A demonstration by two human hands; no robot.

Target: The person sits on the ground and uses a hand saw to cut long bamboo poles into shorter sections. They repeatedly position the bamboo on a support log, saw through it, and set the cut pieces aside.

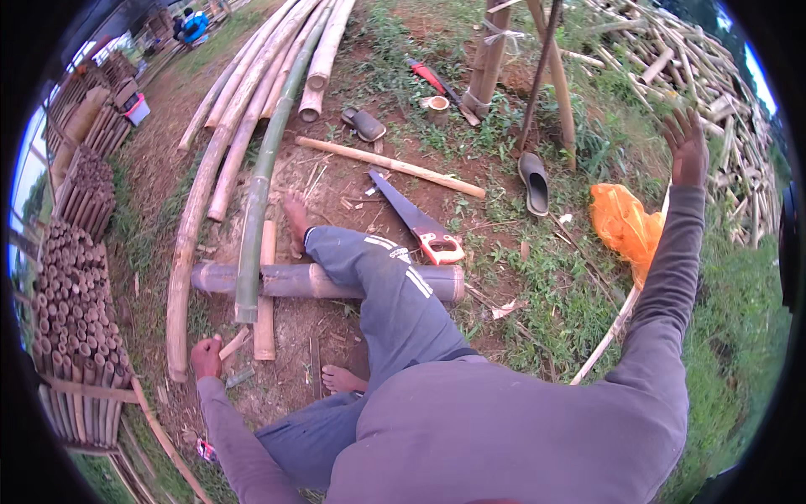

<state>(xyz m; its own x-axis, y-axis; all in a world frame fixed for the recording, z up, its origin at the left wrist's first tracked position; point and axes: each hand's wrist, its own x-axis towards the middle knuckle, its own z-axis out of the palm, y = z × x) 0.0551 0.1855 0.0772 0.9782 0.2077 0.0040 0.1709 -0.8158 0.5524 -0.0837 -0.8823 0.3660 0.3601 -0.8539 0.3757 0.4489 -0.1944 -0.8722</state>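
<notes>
Low on the left, my left hand [206, 359] is closed, with a short piece of bamboo [236, 342] sticking out of its fingers. Just beyond it is the cut end of a green bamboo pole [253, 244]. That pole lies across a thick, dark bamboo log [323, 281] on the ground. My right hand [687, 151] is raised far out to the right, fingers spread and holding nothing. A hand saw [416, 220] with a red and white handle lies beyond the log, by my outstretched leg.
Several long bamboo poles [227, 139] stretch away at the upper left. A thin pole [390, 165], a sandal [533, 182] and an orange plastic bag [621, 223] lie farther out. Cut bamboo stacks [75, 302] line the left; a heap of pieces [722, 101] rises at far right.
</notes>
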